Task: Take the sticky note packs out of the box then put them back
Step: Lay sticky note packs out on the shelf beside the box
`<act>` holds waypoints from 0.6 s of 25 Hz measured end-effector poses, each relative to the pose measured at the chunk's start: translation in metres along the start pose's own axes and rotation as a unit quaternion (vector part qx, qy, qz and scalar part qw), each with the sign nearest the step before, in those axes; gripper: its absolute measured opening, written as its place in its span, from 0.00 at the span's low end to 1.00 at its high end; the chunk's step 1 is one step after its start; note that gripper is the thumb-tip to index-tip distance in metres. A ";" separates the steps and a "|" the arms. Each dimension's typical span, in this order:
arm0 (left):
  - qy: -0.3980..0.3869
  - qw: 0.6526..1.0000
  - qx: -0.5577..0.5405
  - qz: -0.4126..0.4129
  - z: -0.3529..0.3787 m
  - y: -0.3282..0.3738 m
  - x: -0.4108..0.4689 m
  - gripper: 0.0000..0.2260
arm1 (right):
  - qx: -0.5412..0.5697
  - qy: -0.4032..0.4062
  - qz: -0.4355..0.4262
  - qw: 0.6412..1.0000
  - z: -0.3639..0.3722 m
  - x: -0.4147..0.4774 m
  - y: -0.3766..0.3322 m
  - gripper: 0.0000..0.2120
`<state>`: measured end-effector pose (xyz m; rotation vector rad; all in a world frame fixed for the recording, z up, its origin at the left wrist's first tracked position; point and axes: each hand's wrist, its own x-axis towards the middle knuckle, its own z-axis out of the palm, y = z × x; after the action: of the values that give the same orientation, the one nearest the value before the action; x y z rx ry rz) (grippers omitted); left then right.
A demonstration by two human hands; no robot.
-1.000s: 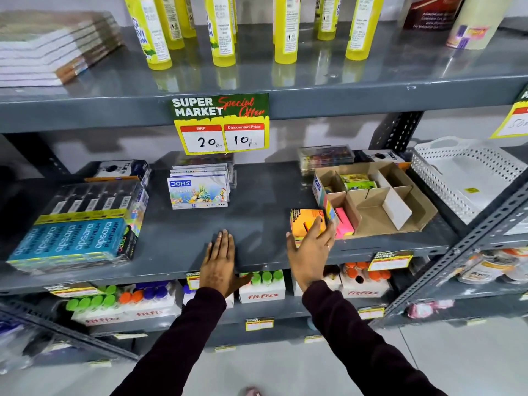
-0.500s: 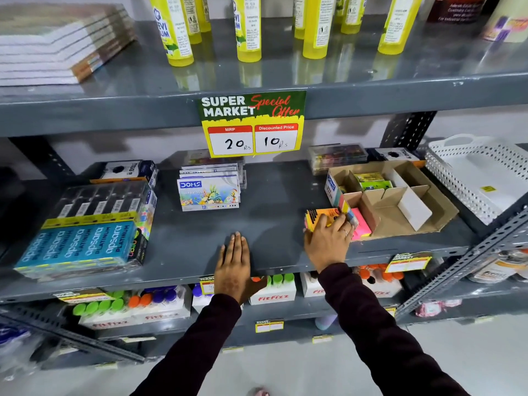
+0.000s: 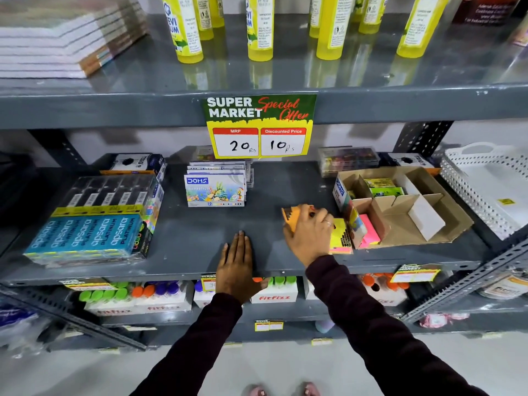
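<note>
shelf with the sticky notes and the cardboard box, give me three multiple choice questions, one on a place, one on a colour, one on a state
1. Where is the left hand?
A. flat on the shelf
B. inside the cardboard box
C. on a yellow bottle

2. What colour is the sticky note pack under the right hand?
A. blue
B. orange
C. white

3. What state is the cardboard box in?
A. taped shut
B. crushed flat
C. open, with dividers showing

Answers:
1. A, the palm lies flat near the shelf's front edge.
2. B, an orange corner sticks out past the fingers.
3. C, its flaps are spread and cardboard dividers and green packs show inside.
</note>
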<state>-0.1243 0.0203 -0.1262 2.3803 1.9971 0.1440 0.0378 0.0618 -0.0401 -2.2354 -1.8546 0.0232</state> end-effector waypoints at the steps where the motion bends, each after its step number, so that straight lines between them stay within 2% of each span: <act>1: 0.000 1.000 0.003 -0.002 0.000 -0.001 0.000 0.49 | -0.005 -0.018 -0.016 1.000 0.002 0.004 -0.009 0.25; 6: -0.002 1.000 -0.001 -0.008 0.001 -0.001 0.000 0.51 | -0.028 -0.096 -0.068 0.993 0.025 0.028 -0.021 0.28; 8: 0.000 1.000 -0.002 -0.012 0.001 -0.001 0.000 0.51 | -0.030 -0.080 -0.070 0.994 0.024 0.027 -0.020 0.27; 12: 0.002 1.000 0.009 -0.017 0.002 0.000 0.000 0.52 | -0.005 -0.024 -0.025 0.999 0.006 0.017 0.002 0.27; 15: 0.010 1.000 0.024 -0.016 0.002 0.002 0.000 0.51 | -0.002 -0.054 0.029 0.998 -0.003 0.004 0.033 0.29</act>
<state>-0.1222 0.0203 -0.1281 2.3830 2.0687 0.1216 0.0710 0.0594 -0.0427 -2.3328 -1.8433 0.1523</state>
